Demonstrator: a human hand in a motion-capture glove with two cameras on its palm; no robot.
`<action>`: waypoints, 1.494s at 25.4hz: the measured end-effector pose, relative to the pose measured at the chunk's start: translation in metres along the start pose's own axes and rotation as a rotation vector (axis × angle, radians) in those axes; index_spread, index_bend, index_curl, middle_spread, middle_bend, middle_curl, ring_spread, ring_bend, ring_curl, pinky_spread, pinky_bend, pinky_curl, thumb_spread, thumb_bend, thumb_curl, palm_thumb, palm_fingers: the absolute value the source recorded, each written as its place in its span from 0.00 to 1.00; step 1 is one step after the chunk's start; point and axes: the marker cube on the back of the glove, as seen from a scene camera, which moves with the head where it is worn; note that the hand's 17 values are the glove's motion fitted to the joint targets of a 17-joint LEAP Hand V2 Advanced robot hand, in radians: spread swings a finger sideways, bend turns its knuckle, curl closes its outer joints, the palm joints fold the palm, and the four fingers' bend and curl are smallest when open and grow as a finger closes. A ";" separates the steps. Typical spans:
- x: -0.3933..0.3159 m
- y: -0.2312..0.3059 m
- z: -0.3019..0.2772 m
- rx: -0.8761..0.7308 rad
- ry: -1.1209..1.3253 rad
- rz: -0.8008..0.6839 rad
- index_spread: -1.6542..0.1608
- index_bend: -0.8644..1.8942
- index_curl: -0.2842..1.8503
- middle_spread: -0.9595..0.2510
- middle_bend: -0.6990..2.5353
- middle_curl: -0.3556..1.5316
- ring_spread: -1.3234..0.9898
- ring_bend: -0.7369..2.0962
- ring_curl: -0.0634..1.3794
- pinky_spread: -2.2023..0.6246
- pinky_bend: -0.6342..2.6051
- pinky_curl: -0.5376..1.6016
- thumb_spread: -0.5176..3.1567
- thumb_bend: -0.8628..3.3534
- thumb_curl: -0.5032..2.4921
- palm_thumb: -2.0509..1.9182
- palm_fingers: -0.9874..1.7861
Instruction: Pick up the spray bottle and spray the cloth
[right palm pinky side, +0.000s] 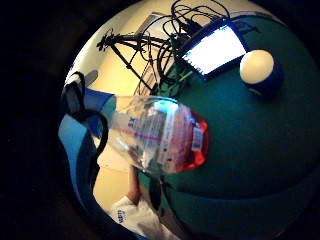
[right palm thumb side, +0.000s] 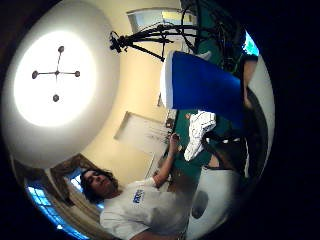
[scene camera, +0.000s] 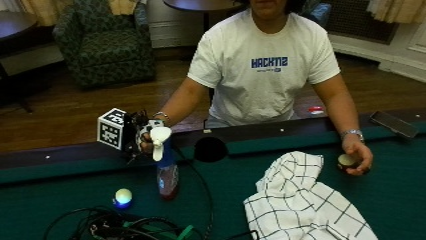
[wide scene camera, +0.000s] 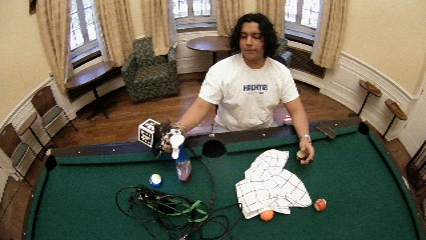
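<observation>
Clear plastic, the spray bottle (scene camera: 166, 176) hung upright just above the green felt table (scene camera: 373, 165), the gloved right hand (scene camera: 148, 139) wrapped round its neck beneath the white trigger head. It probably handled light, smooth and slippery; the neck seemed the best hold. The checked cloth (scene camera: 303, 200) lay at three o'clock, well apart.

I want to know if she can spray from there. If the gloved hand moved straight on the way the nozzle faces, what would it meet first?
The right hand holds the spray bottle with its nozzle toward the checked cloth. That looks the first thing met, past bare felt, though depth is unclear.
</observation>
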 end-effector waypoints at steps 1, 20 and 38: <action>0.000 0.000 0.000 0.000 -0.008 0.001 0.74 0.52 0.34 0.58 0.38 0.49 0.47 0.50 0.40 0.73 0.38 0.49 0.28 0.22 0.36 0.80 0.84; 0.003 0.008 0.004 -0.040 -0.095 0.010 0.75 0.55 0.43 0.59 0.43 0.58 0.47 0.57 0.51 0.72 0.40 0.56 0.18 0.20 0.39 0.78 0.65; 0.007 -0.018 0.046 -0.056 -0.031 0.074 0.71 0.39 0.33 0.63 0.33 0.46 0.50 0.45 0.35 0.81 0.29 0.45 0.36 0.19 0.33 0.69 0.56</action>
